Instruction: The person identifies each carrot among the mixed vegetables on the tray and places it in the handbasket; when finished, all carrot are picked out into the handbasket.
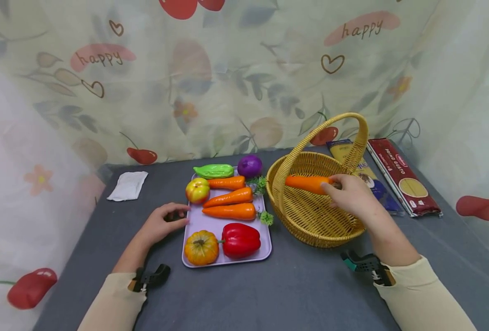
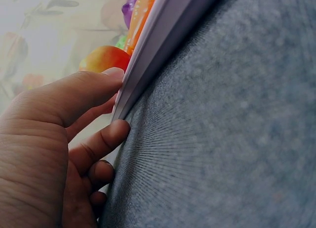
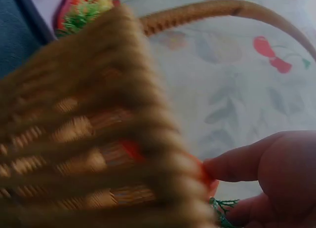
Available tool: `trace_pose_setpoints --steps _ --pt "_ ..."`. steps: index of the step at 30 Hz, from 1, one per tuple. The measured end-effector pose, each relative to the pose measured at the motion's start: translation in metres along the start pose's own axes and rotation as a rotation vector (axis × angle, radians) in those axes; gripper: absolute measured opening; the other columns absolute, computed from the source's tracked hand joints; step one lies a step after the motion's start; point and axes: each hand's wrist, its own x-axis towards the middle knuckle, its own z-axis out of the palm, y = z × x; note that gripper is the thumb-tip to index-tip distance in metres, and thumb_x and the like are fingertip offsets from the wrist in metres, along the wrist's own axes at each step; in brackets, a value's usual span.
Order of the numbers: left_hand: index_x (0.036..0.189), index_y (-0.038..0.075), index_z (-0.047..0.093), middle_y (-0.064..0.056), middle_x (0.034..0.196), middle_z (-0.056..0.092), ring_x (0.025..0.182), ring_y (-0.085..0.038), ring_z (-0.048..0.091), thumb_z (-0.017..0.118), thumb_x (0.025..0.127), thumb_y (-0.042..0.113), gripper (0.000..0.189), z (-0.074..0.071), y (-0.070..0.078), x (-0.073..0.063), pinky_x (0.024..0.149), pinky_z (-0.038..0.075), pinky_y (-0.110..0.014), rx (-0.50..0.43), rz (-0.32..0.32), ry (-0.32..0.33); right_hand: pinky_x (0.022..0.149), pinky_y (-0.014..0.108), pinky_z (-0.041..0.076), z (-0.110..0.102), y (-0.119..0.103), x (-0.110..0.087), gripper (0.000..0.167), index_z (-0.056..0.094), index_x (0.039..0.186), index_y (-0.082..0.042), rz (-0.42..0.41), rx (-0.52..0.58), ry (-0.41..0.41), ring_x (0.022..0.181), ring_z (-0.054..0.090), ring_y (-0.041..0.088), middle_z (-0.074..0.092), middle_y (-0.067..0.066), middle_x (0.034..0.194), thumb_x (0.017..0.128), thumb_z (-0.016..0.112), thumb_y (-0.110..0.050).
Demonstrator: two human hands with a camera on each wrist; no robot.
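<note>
In the head view, my right hand (image 1: 349, 195) pinches an orange carrot (image 1: 308, 184) by its leafy end, above the wicker basket (image 1: 277, 202) and inside its rim. From the right wrist view, the basket wall hides most of that carrot; thumb and green leaves (image 3: 223, 208) show beside the rim. My left hand (image 1: 162, 224) rests at the left edge of a lilac tray (image 1: 228, 263), fingers loosely bent, with the thumb (image 2: 111, 80) right at the tray's rim. On the tray lie three carrots (image 1: 230, 211), a red bell pepper (image 1: 241, 240) and a small pumpkin (image 1: 201, 248).
At the tray's back are a green bumpy vegetable (image 1: 213, 171), a purple onion (image 1: 250, 166) and a red-yellow fruit (image 1: 197, 190). A white packet (image 1: 127, 186) lies back left. Behind the basket's right side lie a red spaghetti pack (image 1: 406, 177) and a blue-yellow pasta pack (image 1: 378, 186). The basket's tall handle (image 1: 306, 142) arches upward.
</note>
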Motion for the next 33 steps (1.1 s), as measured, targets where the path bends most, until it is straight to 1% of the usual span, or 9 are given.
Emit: trace_pose_setpoints --steps 2,5,7,10,14,19,22,27,33 --pt "0.124 0.016 0.073 -0.005 0.102 0.061 0.091 -0.026 0.049 0.08 0.091 0.025 0.035 0.0 0.0 0.0 0.075 0.038 -0.035 -0.002 0.0 0.001 0.072 0.039 0.054 0.009 -0.001 0.002 0.067 0.041 0.149 0.009 -0.002 -0.026 -0.001 0.086 0.072 0.03 0.059 0.029 0.126 0.108 0.05 -0.043" --pt "0.123 0.016 0.073 -0.004 0.102 0.061 0.09 -0.025 0.049 0.081 0.091 0.026 0.035 0.001 0.001 0.001 0.075 0.038 -0.035 -0.001 -0.004 0.001 0.062 0.035 0.048 0.018 -0.003 0.003 0.059 0.048 0.144 0.008 -0.013 -0.086 0.0 0.073 0.066 0.025 0.067 0.021 0.107 0.108 0.052 -0.039" --pt "0.123 0.016 0.073 -0.004 0.102 0.061 0.09 -0.025 0.049 0.081 0.091 0.026 0.035 0.001 0.001 0.001 0.075 0.037 -0.035 0.001 0.002 0.002 0.06 0.035 0.044 0.021 -0.003 0.003 0.053 0.053 0.14 0.006 -0.024 -0.127 0.001 0.068 0.061 0.022 0.068 0.016 0.097 0.107 0.054 -0.036" --pt "0.123 0.015 0.073 -0.004 0.101 0.061 0.09 -0.025 0.049 0.081 0.09 0.025 0.035 0.001 0.001 0.001 0.074 0.037 -0.035 -0.002 0.004 0.008 0.061 0.035 0.043 0.021 -0.003 0.003 0.048 0.061 0.131 0.005 -0.052 -0.195 -0.009 0.07 0.056 0.021 0.067 0.013 0.097 0.105 0.058 -0.035" --pt "0.123 0.016 0.073 -0.004 0.101 0.061 0.09 -0.025 0.049 0.081 0.091 0.025 0.035 0.0 0.0 0.002 0.074 0.038 -0.035 0.002 0.004 0.011 0.062 0.035 0.041 0.021 -0.003 0.004 0.044 0.068 0.117 0.002 -0.074 -0.261 -0.067 0.071 0.052 0.022 0.063 0.011 0.093 0.1 0.066 -0.038" --pt "0.125 0.016 0.072 -0.005 0.103 0.061 0.092 -0.026 0.049 0.08 0.092 0.026 0.036 0.0 0.0 0.0 0.076 0.038 -0.036 0.006 -0.005 0.001 0.059 0.033 0.037 0.031 0.001 0.006 0.037 0.066 0.098 -0.004 -0.091 -0.303 -0.145 0.065 0.049 0.019 0.054 0.004 0.076 0.092 0.074 -0.04" --pt "0.125 0.016 0.072 -0.005 0.103 0.061 0.093 -0.026 0.049 0.079 0.092 0.028 0.036 0.0 0.001 -0.001 0.076 0.038 -0.037 0.004 -0.021 -0.004 0.059 0.033 0.037 0.038 -0.001 0.006 0.038 0.063 0.092 -0.007 -0.096 -0.323 -0.148 0.066 0.049 0.019 0.055 0.003 0.075 0.087 0.079 -0.042" --pt "0.127 0.017 0.071 -0.005 0.104 0.061 0.093 -0.026 0.049 0.079 0.092 0.03 0.038 0.001 0.002 0.002 0.076 0.038 -0.037 -0.002 -0.021 -0.011 0.061 0.035 0.036 0.04 -0.006 0.004 0.043 0.063 0.095 -0.009 -0.07 -0.37 -0.128 0.07 0.05 0.021 0.056 0.004 0.079 0.083 0.083 -0.045" --pt "0.126 0.016 0.071 -0.005 0.103 0.061 0.092 -0.026 0.049 0.079 0.092 0.027 0.036 0.0 0.001 0.001 0.075 0.038 -0.036 -0.004 -0.019 -0.008 0.065 0.036 0.041 0.027 -0.017 -0.001 0.046 0.067 0.106 -0.006 -0.077 -0.333 -0.178 0.076 0.053 0.023 0.06 0.006 0.087 0.085 0.082 -0.044"
